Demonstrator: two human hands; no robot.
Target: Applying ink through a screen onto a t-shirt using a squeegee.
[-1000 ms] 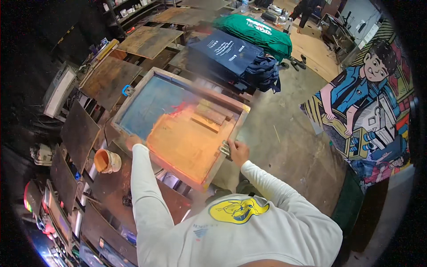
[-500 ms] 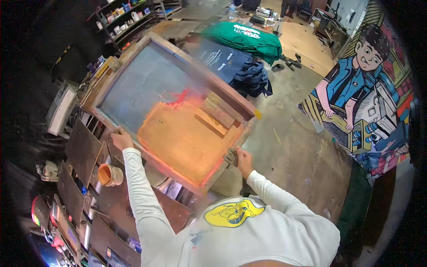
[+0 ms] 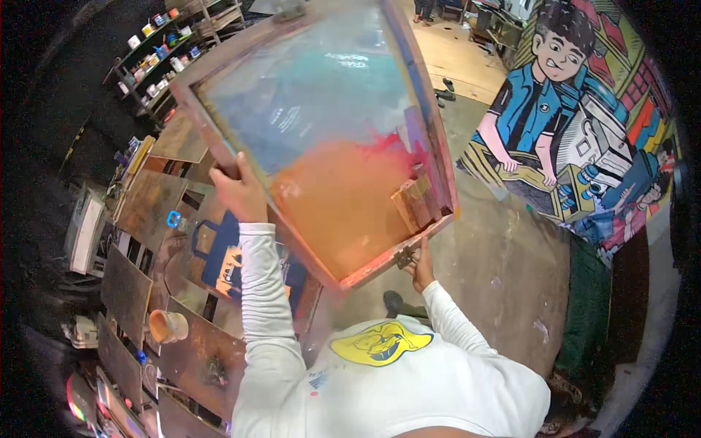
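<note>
I hold a large screen-printing frame (image 3: 445,139) raised and tilted in front of me. Its mesh is translucent, with orange ink (image 3: 332,204) across the lower half and a pink smear above. My left hand (image 3: 243,191) is wrapped round the frame's left side. At the lower right edge my right hand (image 3: 421,269) grips the frame beside a small metal fitting (image 3: 404,257). Wooden-handled squeegees (image 3: 420,203) rest inside the lower right corner. Beneath the frame's left side lies a navy fabric bag (image 3: 214,255) with a pale orange print, partly hidden by my left arm.
A tub of orange ink (image 3: 168,326) stands on the bench at left, among several dark flat boards (image 3: 131,285). Shelves with bottles and jars (image 3: 157,66) are at the far left. A painted mural (image 3: 551,109) covers the right wall. Shoes (image 3: 445,91) lie on the floor.
Both hands have lifted the frame higher and turned it. The navy bag under it has come into view. The squeegees have shifted toward the frame's lower right corner.
</note>
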